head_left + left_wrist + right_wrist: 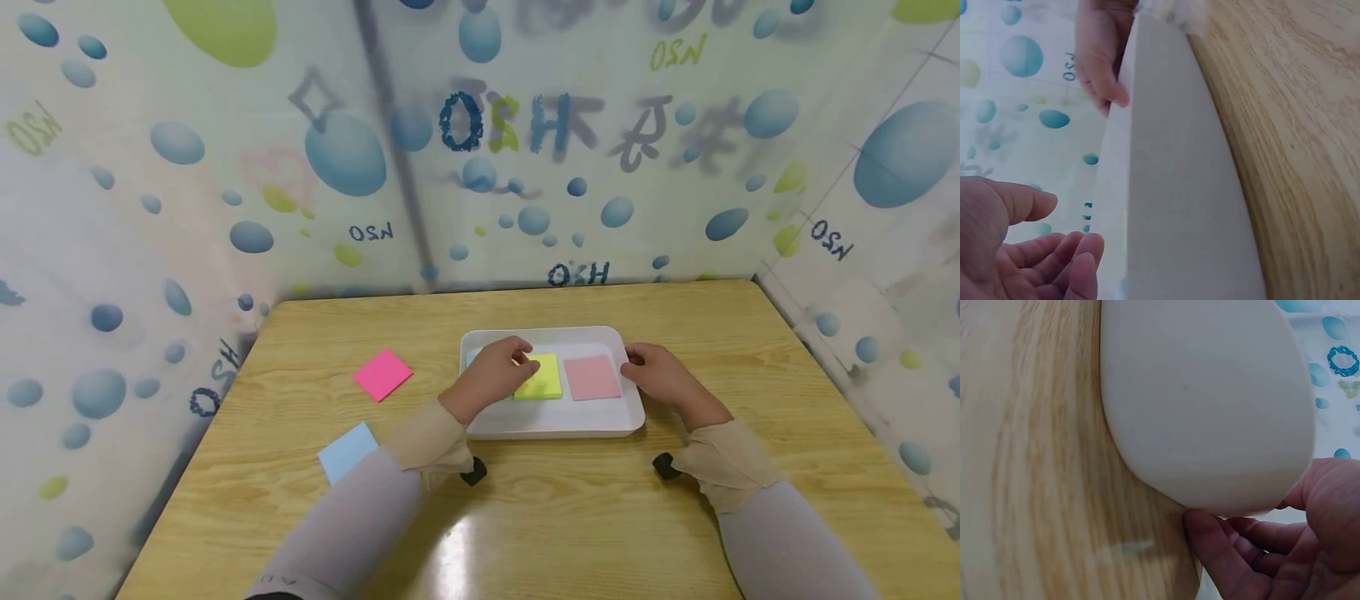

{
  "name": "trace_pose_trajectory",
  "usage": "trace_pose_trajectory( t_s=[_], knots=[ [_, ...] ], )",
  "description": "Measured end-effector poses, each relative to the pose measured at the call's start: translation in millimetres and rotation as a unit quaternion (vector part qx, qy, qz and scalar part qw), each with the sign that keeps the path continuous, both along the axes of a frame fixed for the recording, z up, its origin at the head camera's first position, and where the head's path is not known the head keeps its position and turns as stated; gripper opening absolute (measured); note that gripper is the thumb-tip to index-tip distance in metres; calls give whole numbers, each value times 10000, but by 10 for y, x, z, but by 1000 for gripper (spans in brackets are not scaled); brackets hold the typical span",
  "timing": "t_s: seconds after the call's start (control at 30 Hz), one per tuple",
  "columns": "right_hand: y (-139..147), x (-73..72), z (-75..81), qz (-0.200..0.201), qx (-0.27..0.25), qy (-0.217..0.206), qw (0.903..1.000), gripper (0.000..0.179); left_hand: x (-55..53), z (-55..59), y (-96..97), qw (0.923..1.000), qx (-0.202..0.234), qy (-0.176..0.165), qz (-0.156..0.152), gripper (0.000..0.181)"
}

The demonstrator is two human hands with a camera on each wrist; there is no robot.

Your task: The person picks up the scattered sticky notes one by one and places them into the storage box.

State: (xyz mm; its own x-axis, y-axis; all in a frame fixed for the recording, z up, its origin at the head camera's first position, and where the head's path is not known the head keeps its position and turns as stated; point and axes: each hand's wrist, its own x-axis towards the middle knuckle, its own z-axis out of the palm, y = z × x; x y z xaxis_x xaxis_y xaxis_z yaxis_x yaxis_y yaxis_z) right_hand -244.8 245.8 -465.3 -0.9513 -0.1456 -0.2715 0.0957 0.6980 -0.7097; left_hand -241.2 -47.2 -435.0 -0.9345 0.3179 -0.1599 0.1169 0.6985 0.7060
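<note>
A white tray (pixel 555 422) lies on the table with a yellow sticky note pad (pixel 550 382) and a pale pink one (pixel 592 379) inside. A sliver of a light blue note (pixel 471 356) shows at the tray's left end, mostly hidden behind my left hand (pixel 491 377). That hand hovers over the tray beside the yellow pad; in the left wrist view its thumb (pixel 1032 203) is apart from the loosely bent fingers, with nothing between them. My right hand (pixel 663 379) grips the tray's right end, its fingertips low against the wall in the right wrist view.
On the wooden table (pixel 570 517), left of the tray, lie a bright pink sticky note pad (pixel 382 375) and a light blue one (pixel 348 452) close to my left sleeve. A patterned curtain (pixel 540 192) stands behind the table's back edge.
</note>
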Motion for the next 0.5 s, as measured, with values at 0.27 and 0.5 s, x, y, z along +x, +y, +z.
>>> trace_pose_trajectory(
  t_s=[0.27,0.5],
  knots=[
    [7,2,6,3,-25,-35,10000,57,198,43,-237,9993,107,353,98,43],
    [2,-5,-10,13,0,-7,10000,56,368,23,-526,9973,223,620,322,44]
  ],
)
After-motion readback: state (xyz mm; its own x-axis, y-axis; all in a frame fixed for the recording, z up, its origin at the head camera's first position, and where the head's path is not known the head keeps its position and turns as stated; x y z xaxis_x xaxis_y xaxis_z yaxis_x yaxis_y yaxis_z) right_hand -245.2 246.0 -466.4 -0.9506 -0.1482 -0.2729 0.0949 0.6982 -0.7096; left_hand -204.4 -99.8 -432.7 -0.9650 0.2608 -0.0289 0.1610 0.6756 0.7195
